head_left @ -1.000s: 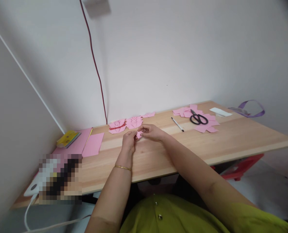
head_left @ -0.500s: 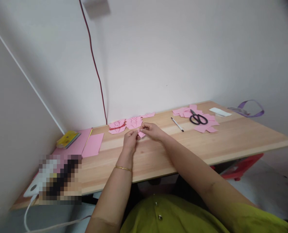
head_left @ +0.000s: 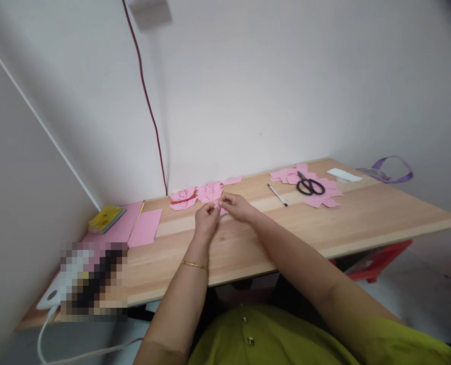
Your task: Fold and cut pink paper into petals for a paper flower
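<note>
Between my fingertips is a small pink piece of paper (head_left: 222, 209), mostly hidden by the hands. My left hand (head_left: 206, 219) is closed in a pinch on its left side. My right hand (head_left: 237, 206) pinches it from the right, thumb and fingers together. Both hands are close to each other above the wooden table (head_left: 248, 248). Just beyond them, near the wall, lie folded pink paper pieces (head_left: 210, 192), with another folded pink piece marked by a red strip (head_left: 183, 198) to their left.
On the right, black-handled scissors (head_left: 310, 186) rest on pink paper cutouts (head_left: 326, 195), beside a pen (head_left: 277, 195) and a white strip (head_left: 344, 175). Pink sheets (head_left: 146, 228), a pencil (head_left: 137, 220) and a yellow pack (head_left: 105, 218) lie on the left, near a white power strip (head_left: 48, 296).
My left hand has shifted slightly right, toward my right hand. Less of the pink paper piece shows between the fingers now.
</note>
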{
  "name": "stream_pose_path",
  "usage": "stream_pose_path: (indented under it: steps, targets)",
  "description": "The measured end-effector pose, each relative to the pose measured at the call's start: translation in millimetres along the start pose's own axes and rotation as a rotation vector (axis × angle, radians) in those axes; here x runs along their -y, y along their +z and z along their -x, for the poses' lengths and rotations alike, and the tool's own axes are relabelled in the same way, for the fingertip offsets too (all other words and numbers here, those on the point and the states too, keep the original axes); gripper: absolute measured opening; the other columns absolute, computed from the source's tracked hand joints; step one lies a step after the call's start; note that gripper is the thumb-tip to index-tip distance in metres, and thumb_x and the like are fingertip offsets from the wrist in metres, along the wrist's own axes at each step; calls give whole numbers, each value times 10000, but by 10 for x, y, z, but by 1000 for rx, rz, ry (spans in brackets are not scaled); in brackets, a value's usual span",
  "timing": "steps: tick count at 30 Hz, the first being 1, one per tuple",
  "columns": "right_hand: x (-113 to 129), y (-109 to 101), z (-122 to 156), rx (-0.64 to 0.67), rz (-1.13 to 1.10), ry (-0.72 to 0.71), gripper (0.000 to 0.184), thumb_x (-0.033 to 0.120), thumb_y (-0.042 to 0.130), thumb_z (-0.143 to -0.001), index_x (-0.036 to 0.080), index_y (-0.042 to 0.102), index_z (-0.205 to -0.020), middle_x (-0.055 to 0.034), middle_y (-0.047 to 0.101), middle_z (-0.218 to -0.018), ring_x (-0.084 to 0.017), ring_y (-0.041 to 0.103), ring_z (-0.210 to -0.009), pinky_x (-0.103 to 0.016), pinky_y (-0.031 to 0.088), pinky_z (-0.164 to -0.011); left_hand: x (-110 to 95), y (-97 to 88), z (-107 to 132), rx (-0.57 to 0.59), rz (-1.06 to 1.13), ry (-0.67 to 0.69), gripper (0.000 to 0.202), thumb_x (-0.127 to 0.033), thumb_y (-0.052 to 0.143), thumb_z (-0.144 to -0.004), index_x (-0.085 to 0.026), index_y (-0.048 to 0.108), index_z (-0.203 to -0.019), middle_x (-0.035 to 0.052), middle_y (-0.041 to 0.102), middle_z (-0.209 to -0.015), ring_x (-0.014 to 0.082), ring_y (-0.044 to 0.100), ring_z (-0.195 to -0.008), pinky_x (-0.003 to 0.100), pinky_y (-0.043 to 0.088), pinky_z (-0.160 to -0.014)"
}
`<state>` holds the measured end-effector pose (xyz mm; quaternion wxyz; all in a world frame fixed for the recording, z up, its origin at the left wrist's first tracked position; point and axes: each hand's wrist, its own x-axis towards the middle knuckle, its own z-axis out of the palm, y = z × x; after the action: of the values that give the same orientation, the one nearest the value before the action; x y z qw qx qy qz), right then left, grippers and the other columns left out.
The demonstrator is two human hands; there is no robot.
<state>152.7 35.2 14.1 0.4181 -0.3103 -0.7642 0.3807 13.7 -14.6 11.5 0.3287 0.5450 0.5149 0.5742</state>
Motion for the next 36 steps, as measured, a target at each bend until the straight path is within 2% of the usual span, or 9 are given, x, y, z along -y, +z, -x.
stream_pose_path:
  steps: [6, 12, 15, 21, 27, 32, 36]
  targets:
    - [-3, 13, 5, 2, -1, 15, 185, 325, 511, -796, 154, 576, -770, 2, 538, -707, -118, 463, -662, -233, 358, -629, 14, -1, 0, -11, -38, 35, 172, -294, 629, -703, -168, 619, -588, -21, 495, -539, 112, 404, -547, 220, 311, -556]
    - [47, -23, 1, -4, -104, 13, 230, 366, 518, -804, 150, 590, -837, -17, 577, -801, -126, 501, -736, -240, 383, -695, 2, 22, -1, -83, 98, -69, 144, -261, 631, -668, -157, 583, -581, -35, 473, -521, 94, 400, -524, 217, 318, -539]
    - [67, -57, -3, -28, -108, 42, 258, 395, 500, -819, 152, 587, -812, -12, 568, -788, -128, 500, -744, -245, 381, -713, -6, 30, -5, -101, 168, -113, 126, -254, 646, -644, -154, 585, -596, -40, 466, -515, 88, 398, -511, 214, 317, -526]
    - [45, -52, 3, 44, -78, 53, 237, 371, 500, -812, 153, 580, -762, 6, 527, -705, -118, 462, -675, -233, 356, -637, 5, 30, -12, -79, 191, -109, 144, -280, 674, -634, -152, 609, -629, -32, 489, -536, 89, 415, -524, 214, 326, -533]
    - [22, -36, 4, 37, -75, 78, 229, 367, 508, -790, 149, 559, -746, 16, 494, -675, -107, 430, -637, -226, 337, -604, 11, 34, -9, -64, 154, -96, 122, -267, 653, -647, -153, 609, -645, -35, 495, -545, 89, 408, -526, 214, 324, -536]
    - [11, -35, 5, 34, -62, 66, 212, 353, 502, -788, 152, 538, -729, 23, 468, -662, -104, 413, -624, -226, 326, -597, 22, 31, -5, -40, 119, -76, 145, -249, 632, -663, -158, 551, -584, -43, 460, -533, 85, 396, -528, 210, 311, -534]
    - [15, -37, 8, 37, -51, 50, 203, 347, 500, -788, 156, 535, -729, 23, 472, -662, -109, 417, -637, -226, 330, -601, 11, 38, 1, -39, 163, -125, 127, -245, 657, -633, -160, 565, -613, -44, 477, -555, 83, 414, -529, 209, 320, -536]
